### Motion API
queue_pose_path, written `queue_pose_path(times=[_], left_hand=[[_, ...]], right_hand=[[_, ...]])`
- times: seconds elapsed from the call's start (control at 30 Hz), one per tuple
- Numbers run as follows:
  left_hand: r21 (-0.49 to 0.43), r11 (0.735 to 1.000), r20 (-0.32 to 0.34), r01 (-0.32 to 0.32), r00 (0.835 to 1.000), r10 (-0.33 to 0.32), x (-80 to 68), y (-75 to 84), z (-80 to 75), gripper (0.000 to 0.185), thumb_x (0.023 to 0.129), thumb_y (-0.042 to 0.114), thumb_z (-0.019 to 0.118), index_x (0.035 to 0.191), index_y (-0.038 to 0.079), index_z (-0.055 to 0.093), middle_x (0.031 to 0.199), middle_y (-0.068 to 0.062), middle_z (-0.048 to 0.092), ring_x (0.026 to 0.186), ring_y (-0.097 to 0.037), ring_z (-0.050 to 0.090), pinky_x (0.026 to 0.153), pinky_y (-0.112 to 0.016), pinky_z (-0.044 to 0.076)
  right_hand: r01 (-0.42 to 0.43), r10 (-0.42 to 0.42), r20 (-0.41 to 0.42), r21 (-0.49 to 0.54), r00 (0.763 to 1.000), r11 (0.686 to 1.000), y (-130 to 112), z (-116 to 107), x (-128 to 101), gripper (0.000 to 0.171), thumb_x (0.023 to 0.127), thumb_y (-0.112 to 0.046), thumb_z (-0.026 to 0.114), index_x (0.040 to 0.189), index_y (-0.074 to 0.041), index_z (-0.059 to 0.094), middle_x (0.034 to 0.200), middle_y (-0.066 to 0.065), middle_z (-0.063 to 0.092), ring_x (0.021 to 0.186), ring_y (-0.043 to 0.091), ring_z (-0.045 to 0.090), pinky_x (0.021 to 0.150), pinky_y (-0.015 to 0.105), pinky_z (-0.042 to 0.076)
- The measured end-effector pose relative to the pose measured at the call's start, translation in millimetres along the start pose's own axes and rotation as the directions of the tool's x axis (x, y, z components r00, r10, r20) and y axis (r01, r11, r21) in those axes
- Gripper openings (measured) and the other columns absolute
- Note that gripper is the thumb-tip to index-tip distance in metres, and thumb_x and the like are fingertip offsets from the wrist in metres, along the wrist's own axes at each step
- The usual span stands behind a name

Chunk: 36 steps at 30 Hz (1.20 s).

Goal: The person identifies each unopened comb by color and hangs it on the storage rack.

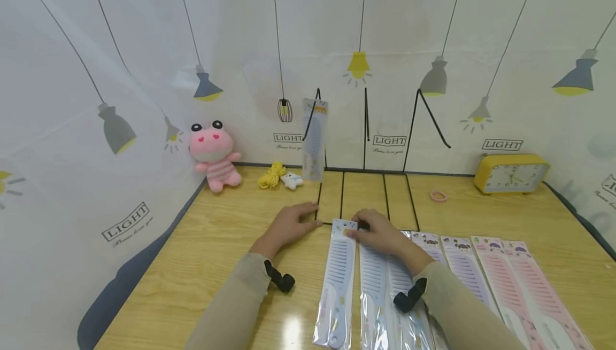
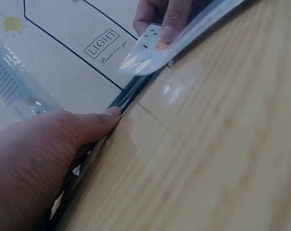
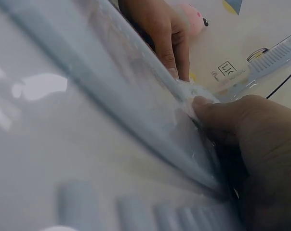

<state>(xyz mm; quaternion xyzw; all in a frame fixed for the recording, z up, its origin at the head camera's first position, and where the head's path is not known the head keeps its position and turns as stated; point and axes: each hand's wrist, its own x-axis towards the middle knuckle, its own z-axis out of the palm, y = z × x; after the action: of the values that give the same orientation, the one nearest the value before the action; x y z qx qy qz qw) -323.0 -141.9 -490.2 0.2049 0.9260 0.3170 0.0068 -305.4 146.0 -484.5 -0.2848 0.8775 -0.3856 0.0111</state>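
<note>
A packaged light-blue comb (image 1: 339, 280) lies lengthwise in front of me, its card top slightly raised. My right hand (image 1: 380, 231) pinches that card top between thumb and fingers; the right wrist view shows the thumb (image 3: 218, 113) pressing on it. To its left, my left hand (image 1: 290, 226) has its fingers stretched towards the front of a black wire rack (image 1: 342, 195). In the left wrist view the left thumb (image 2: 95, 126) is extended, with nothing visibly gripped. Another packaged blue comb (image 1: 314, 141) hangs on the rack's left hook.
Right of the held package lie more packaged combs: blue ones (image 1: 374, 270), purple ones (image 1: 464, 264) and pink ones (image 1: 505, 275). Along the back stand a pink plush toy (image 1: 215, 157), yellow cord (image 1: 272, 175), a small white figure (image 1: 291, 180), a pink ring (image 1: 438, 200) and a yellow clock (image 1: 511, 173).
</note>
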Motion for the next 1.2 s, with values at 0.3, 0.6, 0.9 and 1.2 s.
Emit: queue_pose_path(times=[0.3,0.6,0.9,1.2], left_hand=[[0.003,0.999,-0.02,-0.039,0.999,0.039,-0.8,-2.3,-0.1,0.057,0.095,0.047,0.067,0.145,0.021,0.057,0.151,-0.003,0.05,0.14,-0.025,0.044,0.117,-0.044,0.033],[0.012,0.999,-0.022,-0.052,0.998,0.052,0.5,-4.9,-1.7,0.056,0.096,0.049,0.066,0.145,0.022,0.057,0.152,-0.002,0.049,0.141,-0.024,0.044,0.118,-0.045,0.032],[0.004,0.998,-0.015,-0.057,0.998,0.057,3.5,-3.8,0.2,0.057,0.096,0.049,0.065,0.145,0.022,0.057,0.152,-0.001,0.048,0.141,-0.024,0.044,0.118,-0.043,0.032],[-0.016,0.998,-0.02,-0.054,0.998,0.053,1.5,-4.1,1.2,0.057,0.095,0.048,0.067,0.144,0.021,0.057,0.152,-0.004,0.049,0.14,-0.026,0.044,0.118,-0.045,0.032]], right_hand=[[-0.135,0.186,-0.15,0.3,0.971,0.944,-5,1,4,0.03,0.089,-0.043,0.077,0.103,-0.016,0.073,0.097,0.0,0.073,0.088,0.019,0.066,0.076,0.032,0.055],[-0.162,0.335,-0.167,0.627,0.927,0.762,-17,-5,8,0.04,0.086,-0.04,0.081,0.107,-0.007,0.071,0.101,0.004,0.072,0.09,0.018,0.07,0.081,0.03,0.059],[-0.035,0.297,-0.136,0.862,0.945,0.505,-38,-13,5,0.007,0.091,-0.015,0.077,0.097,-0.014,0.075,0.1,0.0,0.074,0.092,0.014,0.071,0.085,0.029,0.059],[0.067,0.178,-0.167,0.882,0.97,0.466,-67,-19,2,0.007,0.095,-0.008,0.071,0.096,-0.013,0.076,0.097,0.002,0.073,0.087,0.015,0.07,0.081,0.029,0.06]])
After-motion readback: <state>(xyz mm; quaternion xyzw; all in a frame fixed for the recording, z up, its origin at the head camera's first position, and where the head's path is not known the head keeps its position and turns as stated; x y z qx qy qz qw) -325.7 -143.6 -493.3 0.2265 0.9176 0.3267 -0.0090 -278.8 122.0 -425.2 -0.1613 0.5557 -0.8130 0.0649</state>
